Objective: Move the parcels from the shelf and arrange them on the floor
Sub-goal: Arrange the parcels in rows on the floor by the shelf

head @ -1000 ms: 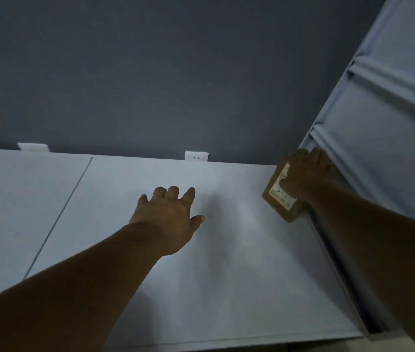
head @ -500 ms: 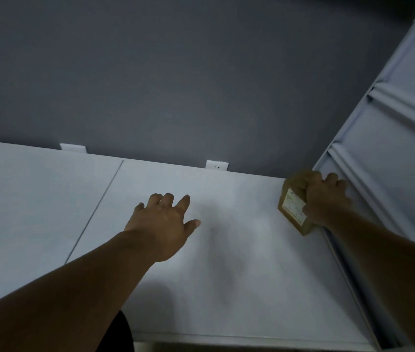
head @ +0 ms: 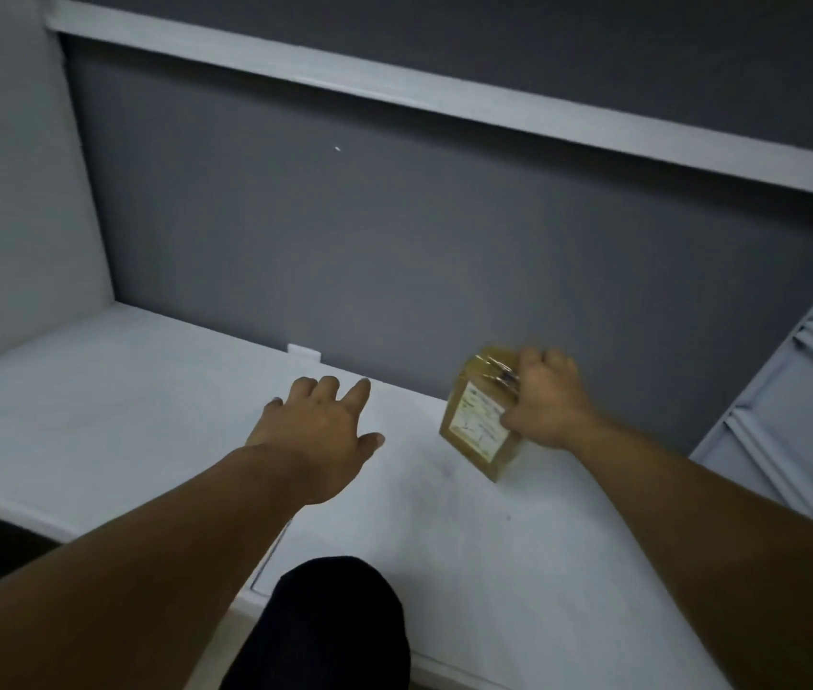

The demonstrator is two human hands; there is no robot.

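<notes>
Evidently small stiff cardboard parcel (head: 481, 420), likely light: right hand (head: 546, 403) clamped round its right side, box tilted. Left hand (head: 319, 430) spread, fingers apart, holding nothing. Taped top possibly slippery; better grip at edges.

One parcel (head: 478, 433), two hands (head: 319, 433) (head: 546, 408), two shelf boards (head: 120, 415) (head: 444, 103).

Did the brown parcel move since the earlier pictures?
Yes. The parcel in the right hand has moved left, away from the right side panel, which it was beside.
</notes>
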